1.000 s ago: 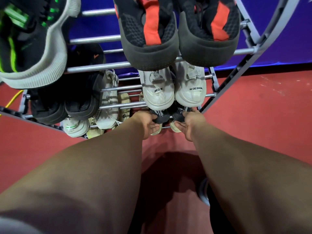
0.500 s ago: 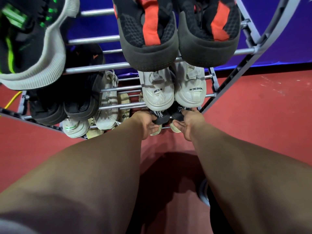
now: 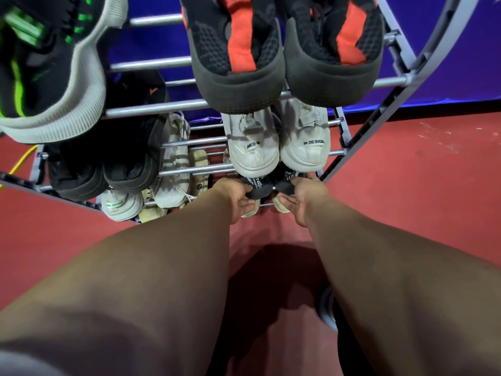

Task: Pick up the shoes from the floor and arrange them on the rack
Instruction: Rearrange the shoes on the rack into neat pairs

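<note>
**Position.** You had both arms stretched down to the lowest tier of the grey tubular metal rack [image 3: 151, 107], at its right end. Your left hand [image 3: 238, 198] gripped the heel end of one of the black fabric shoes with cream rubber soles [image 3: 259, 187], thumb on top and fingers curled beneath the sole. Your right hand [image 3: 306, 199] gripped the heel of the other in the same way. The two shoes lay side by side, toes pointing into the rack and heels at the tier's front edge. They sat directly beneath the white trainers with black lettering [image 3: 253, 147] on the tier above. (Whether the soles were fully seated on the bars could not be seen; your hands covered them.)

**Handling.** These shoes looked light, with a soft upper that would fold if pinched at the collar. The heel and the sole edge were probably the stiffest parts, so your hold there was the sound one. Rubber soles tend to drag on metal tube, so lifting each shoe slightly would likely serve better than sliding it. Clearance under the white trainers appeared tight.

**Surroundings.** Black mesh shoes with red heel tabs [image 3: 235, 50] occupied the top tier's right end. A black shoe with green accents and a grey ribbed sole [image 3: 40, 63] occupied its left end. The rack stood on a red floor [image 3: 406, 199].
</note>
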A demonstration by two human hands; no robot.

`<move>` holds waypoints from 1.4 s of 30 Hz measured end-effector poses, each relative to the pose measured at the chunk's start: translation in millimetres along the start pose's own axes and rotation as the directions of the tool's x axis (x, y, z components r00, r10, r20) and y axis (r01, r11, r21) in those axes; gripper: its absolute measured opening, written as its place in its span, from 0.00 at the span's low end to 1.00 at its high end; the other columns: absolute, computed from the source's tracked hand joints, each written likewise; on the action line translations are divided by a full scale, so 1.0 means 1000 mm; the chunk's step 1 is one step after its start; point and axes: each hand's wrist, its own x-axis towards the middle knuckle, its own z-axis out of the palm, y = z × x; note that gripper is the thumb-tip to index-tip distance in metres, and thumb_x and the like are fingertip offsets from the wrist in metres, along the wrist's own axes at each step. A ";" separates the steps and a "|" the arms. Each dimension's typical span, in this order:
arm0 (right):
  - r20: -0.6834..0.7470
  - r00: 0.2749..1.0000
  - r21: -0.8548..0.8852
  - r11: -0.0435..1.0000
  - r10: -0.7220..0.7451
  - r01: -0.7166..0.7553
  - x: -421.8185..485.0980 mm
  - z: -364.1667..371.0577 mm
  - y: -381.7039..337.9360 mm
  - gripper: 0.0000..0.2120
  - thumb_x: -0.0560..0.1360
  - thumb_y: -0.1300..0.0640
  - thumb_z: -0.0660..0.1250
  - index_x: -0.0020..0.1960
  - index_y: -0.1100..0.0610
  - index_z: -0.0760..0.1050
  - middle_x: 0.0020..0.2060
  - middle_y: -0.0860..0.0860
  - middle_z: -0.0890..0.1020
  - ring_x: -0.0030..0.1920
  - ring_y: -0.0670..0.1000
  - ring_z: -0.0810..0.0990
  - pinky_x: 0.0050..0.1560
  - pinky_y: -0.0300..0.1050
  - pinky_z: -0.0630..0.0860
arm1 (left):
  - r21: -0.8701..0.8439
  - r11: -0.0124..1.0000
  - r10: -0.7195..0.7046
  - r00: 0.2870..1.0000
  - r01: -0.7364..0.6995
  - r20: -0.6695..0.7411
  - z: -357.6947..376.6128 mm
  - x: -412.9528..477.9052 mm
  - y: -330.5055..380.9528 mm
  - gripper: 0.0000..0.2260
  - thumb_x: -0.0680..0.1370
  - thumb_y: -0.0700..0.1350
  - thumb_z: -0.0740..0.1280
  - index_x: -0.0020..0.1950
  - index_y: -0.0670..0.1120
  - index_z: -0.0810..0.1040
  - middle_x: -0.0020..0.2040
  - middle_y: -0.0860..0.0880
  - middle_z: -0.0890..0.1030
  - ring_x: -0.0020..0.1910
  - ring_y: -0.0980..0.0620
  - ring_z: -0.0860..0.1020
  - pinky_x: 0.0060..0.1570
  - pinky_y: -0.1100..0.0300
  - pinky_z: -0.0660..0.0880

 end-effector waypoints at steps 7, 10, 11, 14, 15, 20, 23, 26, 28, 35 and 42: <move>0.032 0.999 -0.096 0.995 0.036 -0.033 -0.005 -0.004 -0.002 0.13 0.83 0.55 0.63 0.67 0.48 0.73 0.53 0.57 0.85 0.50 0.56 0.87 0.45 0.49 0.85 | 0.036 0.999 0.001 1.000 -0.001 -0.002 0.004 -0.003 0.001 0.14 0.85 0.40 0.59 0.70 0.40 0.72 0.70 0.40 0.73 0.67 0.43 0.75 0.55 0.54 0.75; 0.050 0.997 -0.147 0.988 0.065 -0.057 -0.011 -0.009 -0.005 0.10 0.83 0.54 0.60 0.61 0.53 0.77 0.48 0.56 0.83 0.48 0.55 0.86 0.51 0.52 0.84 | 0.058 0.998 -0.003 1.000 0.003 -0.004 0.004 -0.007 0.003 0.11 0.85 0.42 0.60 0.66 0.43 0.73 0.66 0.43 0.75 0.66 0.44 0.76 0.54 0.54 0.75; 0.045 0.997 -0.164 0.985 0.065 -0.057 -0.014 -0.012 -0.006 0.09 0.83 0.54 0.60 0.58 0.54 0.77 0.46 0.55 0.82 0.45 0.55 0.85 0.54 0.53 0.84 | 0.072 0.997 -0.011 1.000 0.011 0.003 0.004 -0.010 0.004 0.08 0.85 0.42 0.59 0.62 0.43 0.73 0.61 0.43 0.76 0.62 0.44 0.77 0.53 0.55 0.76; 0.005 0.999 -0.161 0.986 0.050 -0.049 -0.028 -0.025 -0.011 0.09 0.82 0.56 0.61 0.60 0.56 0.74 0.52 0.56 0.80 0.48 0.58 0.84 0.48 0.53 0.83 | 0.145 0.989 -0.005 1.000 0.002 0.022 -0.004 -0.024 0.008 0.07 0.85 0.41 0.57 0.57 0.41 0.74 0.51 0.44 0.76 0.48 0.48 0.78 0.49 0.55 0.75; -0.012 0.999 -0.160 0.986 0.035 -0.037 -0.034 -0.031 -0.014 0.09 0.82 0.57 0.60 0.60 0.56 0.73 0.49 0.57 0.80 0.48 0.59 0.84 0.43 0.52 0.83 | 0.169 0.986 0.005 1.000 -0.010 0.028 -0.008 -0.027 0.011 0.08 0.85 0.41 0.57 0.59 0.41 0.74 0.50 0.44 0.77 0.47 0.48 0.77 0.51 0.55 0.73; -0.028 0.999 -0.326 0.945 -0.019 0.008 -0.078 -0.053 -0.028 0.04 0.83 0.58 0.59 0.51 0.56 0.71 0.34 0.52 0.74 0.32 0.52 0.75 0.39 0.47 0.78 | 0.273 0.962 -0.006 0.999 -0.009 0.053 -0.035 -0.064 0.019 0.06 0.83 0.40 0.60 0.57 0.41 0.74 0.49 0.44 0.78 0.50 0.46 0.80 0.60 0.52 0.76; 0.097 0.995 -0.584 0.809 -0.007 0.062 -0.109 -0.049 -0.032 0.06 0.79 0.52 0.65 0.49 0.54 0.73 0.39 0.52 0.78 0.37 0.53 0.79 0.41 0.44 0.76 | 0.394 0.917 0.051 0.998 -0.062 0.039 -0.055 -0.097 0.018 0.06 0.83 0.42 0.60 0.46 0.44 0.72 0.35 0.49 0.72 0.37 0.50 0.76 0.48 0.54 0.75; 0.232 0.972 -0.652 0.736 -0.040 0.185 -0.143 -0.035 -0.032 0.10 0.80 0.48 0.65 0.48 0.54 0.75 0.46 0.54 0.82 0.43 0.57 0.83 0.49 0.49 0.81 | 0.501 0.859 0.111 0.994 -0.106 0.020 -0.088 -0.128 0.009 0.04 0.82 0.43 0.63 0.52 0.44 0.75 0.41 0.48 0.77 0.36 0.50 0.75 0.44 0.54 0.78; 0.292 0.955 -0.608 0.759 -0.057 0.231 -0.165 -0.021 -0.019 0.10 0.81 0.48 0.64 0.48 0.55 0.75 0.43 0.54 0.81 0.40 0.55 0.82 0.43 0.47 0.80 | 0.582 0.803 0.150 0.989 -0.125 0.005 -0.120 -0.144 0.001 0.06 0.81 0.45 0.65 0.55 0.44 0.76 0.45 0.47 0.77 0.35 0.49 0.76 0.34 0.56 0.78; 0.473 0.872 -0.557 0.724 -0.125 0.406 -0.240 0.042 0.040 0.11 0.81 0.50 0.67 0.58 0.56 0.78 0.48 0.54 0.84 0.42 0.54 0.84 0.46 0.51 0.83 | 0.706 0.691 0.272 0.961 -0.154 -0.057 -0.225 -0.191 -0.004 0.07 0.79 0.43 0.65 0.54 0.44 0.80 0.45 0.44 0.78 0.35 0.46 0.75 0.33 0.58 0.76; 0.438 0.888 -0.638 0.646 -0.142 0.419 -0.242 0.061 0.039 0.06 0.81 0.53 0.66 0.52 0.56 0.76 0.44 0.55 0.82 0.40 0.54 0.80 0.45 0.47 0.81 | 0.709 0.690 0.336 0.932 -0.144 -0.137 -0.254 -0.199 -0.008 0.11 0.77 0.42 0.67 0.56 0.37 0.78 0.48 0.38 0.81 0.35 0.43 0.77 0.35 0.54 0.77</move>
